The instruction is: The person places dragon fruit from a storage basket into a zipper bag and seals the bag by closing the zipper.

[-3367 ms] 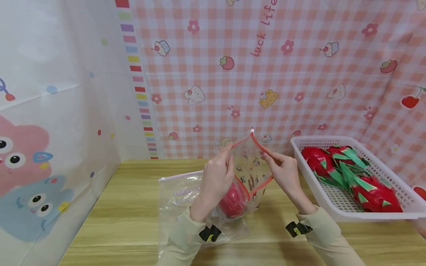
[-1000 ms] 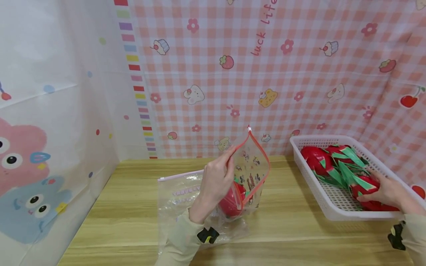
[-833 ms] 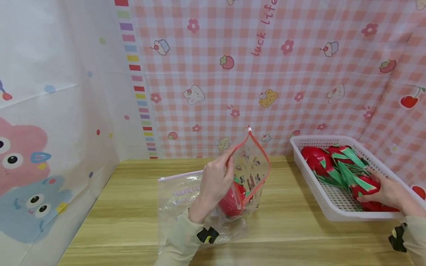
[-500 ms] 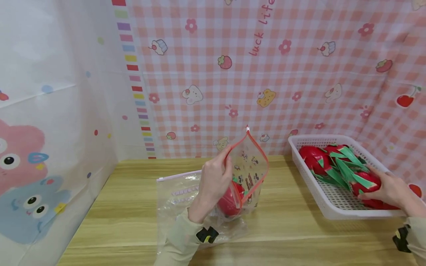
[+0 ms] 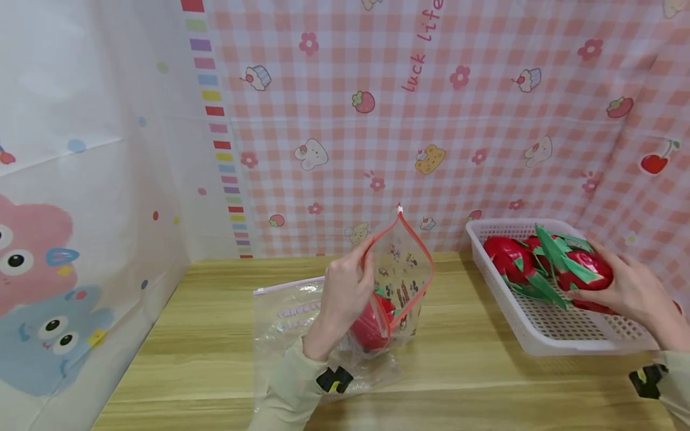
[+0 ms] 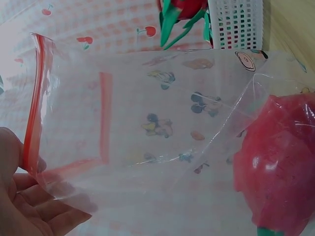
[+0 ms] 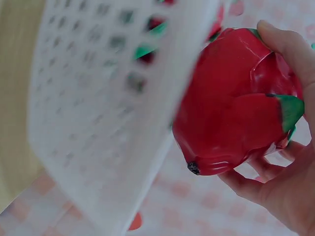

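Note:
My left hand (image 5: 345, 293) pinches the rim of a clear zip bag (image 5: 412, 263) with an orange-red edge and cartoon prints. The bag's mouth gapes to the right, with its white slider at the top. Inside lies a red dragon fruit (image 5: 368, 330), large behind the film in the left wrist view. My right hand (image 5: 638, 293) grips another dragon fruit (image 5: 590, 269) with green leaf tips, thumb on one side and fingers curled round the other. In the right wrist view this dragon fruit (image 7: 231, 108) stands beside the basket wall, its dark stub end facing down.
The white perforated basket (image 5: 544, 347) stands on the right of the wooden table (image 5: 474, 371). More dragon fruits (image 5: 504, 257) lie at its far left end. A flat clear bag with a lilac zip (image 5: 286, 287) lies under my left forearm. Patterned cloth hangs behind.
My right hand let go of the bag's rim, went to the basket and took hold of a dragon fruit, which has risen and shifted slightly left and away. My left hand kept its hold.

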The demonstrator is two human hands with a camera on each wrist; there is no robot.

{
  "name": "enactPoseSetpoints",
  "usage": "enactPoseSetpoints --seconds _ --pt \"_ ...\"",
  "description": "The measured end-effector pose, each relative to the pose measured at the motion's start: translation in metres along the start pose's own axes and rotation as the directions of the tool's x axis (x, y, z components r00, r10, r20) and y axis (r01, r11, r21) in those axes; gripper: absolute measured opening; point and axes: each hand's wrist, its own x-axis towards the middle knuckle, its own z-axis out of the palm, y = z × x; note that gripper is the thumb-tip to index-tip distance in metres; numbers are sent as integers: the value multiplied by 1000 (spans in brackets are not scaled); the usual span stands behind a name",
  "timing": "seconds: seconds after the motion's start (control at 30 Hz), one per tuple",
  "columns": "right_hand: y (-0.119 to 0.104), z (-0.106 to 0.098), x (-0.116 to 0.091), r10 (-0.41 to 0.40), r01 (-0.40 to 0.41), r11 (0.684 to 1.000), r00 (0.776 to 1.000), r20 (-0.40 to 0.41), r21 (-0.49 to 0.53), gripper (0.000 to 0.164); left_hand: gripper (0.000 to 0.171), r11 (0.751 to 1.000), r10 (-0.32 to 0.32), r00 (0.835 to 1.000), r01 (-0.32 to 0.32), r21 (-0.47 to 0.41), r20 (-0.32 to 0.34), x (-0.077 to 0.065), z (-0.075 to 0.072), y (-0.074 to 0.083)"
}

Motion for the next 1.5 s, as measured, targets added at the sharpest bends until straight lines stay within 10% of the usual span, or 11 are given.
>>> enactPoseSetpoints --seconds 0.73,1.5 --pt "-105 -31 1 -57 93 966 986 -154 242 107 33 1000 -19 999 18 -5 -36 1 -3 0" --pt "-185 -59 -14 -155 159 887 987 -45 433 94 33 998 -53 998 52 -24 -41 3 -4 -1"
